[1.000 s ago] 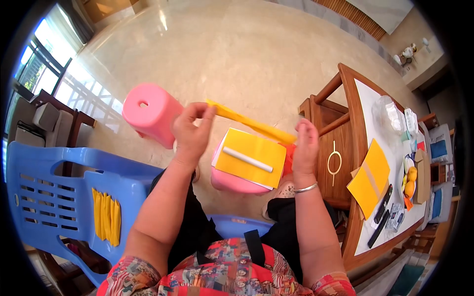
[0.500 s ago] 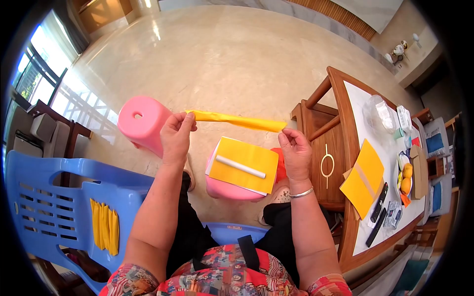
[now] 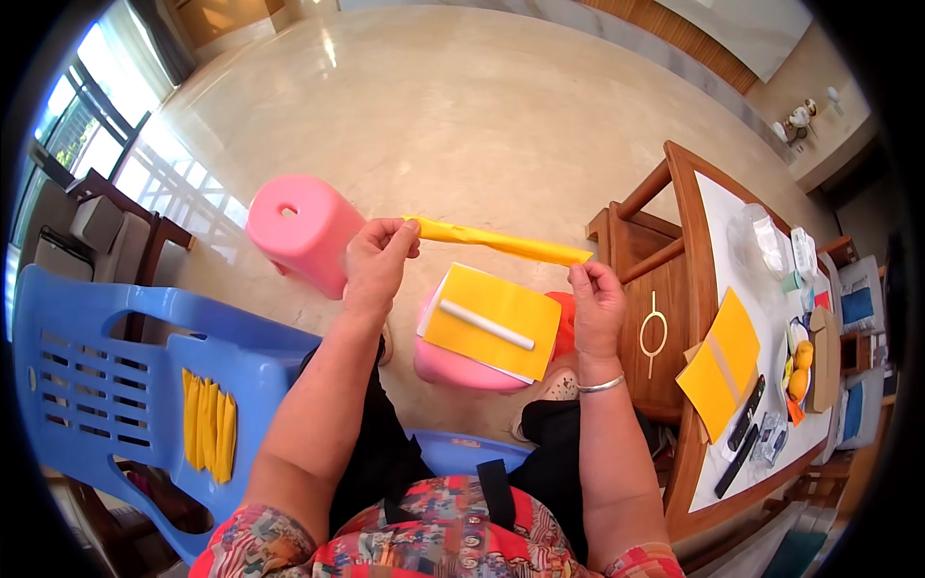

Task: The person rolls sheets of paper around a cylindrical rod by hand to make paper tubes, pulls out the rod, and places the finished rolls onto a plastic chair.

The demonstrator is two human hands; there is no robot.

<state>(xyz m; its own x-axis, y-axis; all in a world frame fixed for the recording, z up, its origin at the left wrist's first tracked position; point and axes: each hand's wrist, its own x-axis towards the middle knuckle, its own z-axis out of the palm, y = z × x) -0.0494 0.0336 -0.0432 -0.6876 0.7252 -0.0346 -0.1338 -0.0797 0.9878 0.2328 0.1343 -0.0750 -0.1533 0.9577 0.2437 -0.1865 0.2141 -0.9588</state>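
Observation:
A long, narrow strip of folded yellow paper (image 3: pixel 501 241) is stretched between my two hands, above a pink stool. My left hand (image 3: pixel 379 260) pinches its left end between thumb and fingers. At the other end, my right hand (image 3: pixel 598 303), with a silver bangle at the wrist, pinches the corner. Below the strip, yellow sheets (image 3: pixel 525 308) with white paper under them lie on the pink stool (image 3: pixel 453 366). A white rod (image 3: pixel 487 325) rests across the top sheet. Several folded yellow strips (image 3: pixel 209 424) lie side by side on the blue chair at my left.
The blue plastic chair (image 3: pixel 77 376) stands at my left, and a second pink stool (image 3: pixel 299 231) is ahead of it. On the right, a wooden table (image 3: pixel 679 482) holds a yellow sheet stack (image 3: pixel 725 361), black remotes (image 3: pixel 740 453) and fruit (image 3: pixel 799 376). Something red sits behind the near stool.
The whole scene has shifted slightly to the right in view. Both hands still hold the yellow strip by its ends, with little other change.

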